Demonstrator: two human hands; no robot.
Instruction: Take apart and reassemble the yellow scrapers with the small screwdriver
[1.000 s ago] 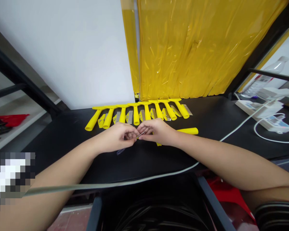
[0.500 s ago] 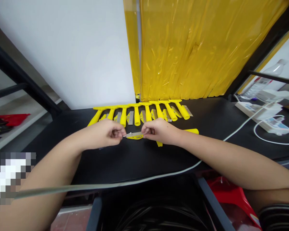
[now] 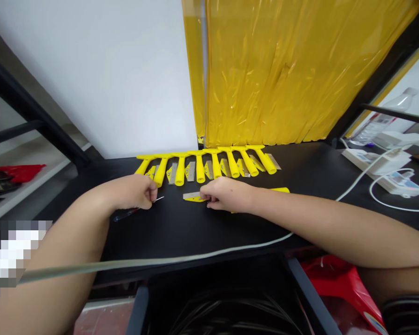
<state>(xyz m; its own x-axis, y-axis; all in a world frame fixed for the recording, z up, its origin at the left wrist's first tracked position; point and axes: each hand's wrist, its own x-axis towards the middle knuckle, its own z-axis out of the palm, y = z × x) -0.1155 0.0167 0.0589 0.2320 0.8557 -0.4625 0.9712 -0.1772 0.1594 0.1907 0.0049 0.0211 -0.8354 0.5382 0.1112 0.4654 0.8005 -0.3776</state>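
Note:
My left hand (image 3: 138,191) is closed around a slim screwdriver (image 3: 126,215); its dark handle shows behind the fingers and its thin metal tip points right. To the right, my right hand (image 3: 226,194) pinches the head of a yellow scraper (image 3: 192,198) with a metal blade. The handle of that scraper is mostly hidden under the right hand and forearm, with a yellow end showing past the wrist. Behind both hands stands a row of several yellow scrapers (image 3: 199,173), lying side by side, with metal blades between their handles.
The black tabletop (image 3: 181,237) ends at a near edge, with a white cable (image 3: 209,253) strung across it. Power strips (image 3: 387,172) with cords and a plastic bottle (image 3: 387,116) sit at the right. A white panel (image 3: 125,79) and yellow wrapped stack (image 3: 265,74) stand behind.
My left hand has moved left with the screwdriver, away from the scraper's head. My right hand has shifted slightly left and down, its fingers still on the scraper.

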